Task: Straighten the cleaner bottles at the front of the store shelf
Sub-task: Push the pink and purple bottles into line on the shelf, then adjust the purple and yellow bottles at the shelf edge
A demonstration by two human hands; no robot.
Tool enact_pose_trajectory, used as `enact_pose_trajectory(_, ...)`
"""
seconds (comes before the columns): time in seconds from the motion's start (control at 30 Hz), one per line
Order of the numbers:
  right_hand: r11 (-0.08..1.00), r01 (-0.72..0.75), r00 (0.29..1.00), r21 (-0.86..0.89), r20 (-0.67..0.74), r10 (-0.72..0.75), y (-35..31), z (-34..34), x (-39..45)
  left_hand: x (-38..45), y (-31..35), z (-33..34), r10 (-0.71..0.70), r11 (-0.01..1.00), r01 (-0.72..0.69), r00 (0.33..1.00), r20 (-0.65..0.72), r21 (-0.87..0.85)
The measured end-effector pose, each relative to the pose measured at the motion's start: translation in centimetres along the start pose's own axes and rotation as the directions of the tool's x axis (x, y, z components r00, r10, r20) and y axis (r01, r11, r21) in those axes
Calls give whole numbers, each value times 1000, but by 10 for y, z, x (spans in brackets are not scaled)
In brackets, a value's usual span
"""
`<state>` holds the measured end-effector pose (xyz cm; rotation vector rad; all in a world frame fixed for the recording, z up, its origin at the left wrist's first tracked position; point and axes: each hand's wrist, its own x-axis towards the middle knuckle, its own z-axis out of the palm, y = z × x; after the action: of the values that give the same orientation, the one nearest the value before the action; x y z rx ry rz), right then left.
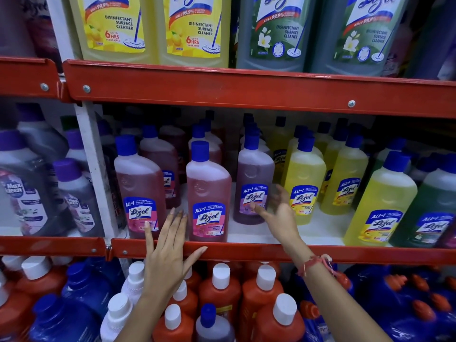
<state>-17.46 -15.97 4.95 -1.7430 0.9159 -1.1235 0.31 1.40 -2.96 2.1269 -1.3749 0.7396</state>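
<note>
I took the pink Lizol bottle (208, 193) at the front middle of the shelf as my marker. It stood upright at the front edge, just behind the red shelf rail (246, 253), with its label facing me.

My left hand (167, 245) was flat and open, fingers spread, gripping nothing. Its palm lay over the rail just to the left of that bottle, and the fingertips reached up into the gap between it and a second pink bottle (139, 186) standing further left. I could not tell whether any fingertip actually touched either one.

My right hand (278, 213) was to the right of the marker bottle, also open and empty, with the fingers loosely curled. It sat between a purple bottle (254, 183) and a yellow bottle (304, 183). The thumb pointed at the lower part of the purple bottle's label, very near or touching it; I could not say which. The purple bottle stood right of the marker and set further back from the rail. A red thread bracelet (314, 264) circled my right wrist, which crossed over the rail.

Further right of the marker, another yellow bottle (380, 203) stood at the front edge beside a green bottle (429, 213). My two hands were well apart, one on each side of the marker bottle.
</note>
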Motion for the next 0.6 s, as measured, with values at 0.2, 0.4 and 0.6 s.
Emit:
enact_pose_trajectory(0.2, 962, -169, 977, 216, 166, 135, 6, 2, 19, 1, 0, 0, -6, 1000, 6, 1000, 15, -8)
enact_pose_trajectory(0.4, 966, -160, 964, 203, 243, 109, 6, -12, 13, 1, -1, 3, -4, 1000, 4, 1000, -6, -7)
enact_pose_trajectory(0.6, 982, -114, 952, 150, 298, 65, 8, -22, -3, -1, -1, 2, -14, 1000, 14, 1000, 6, -22)
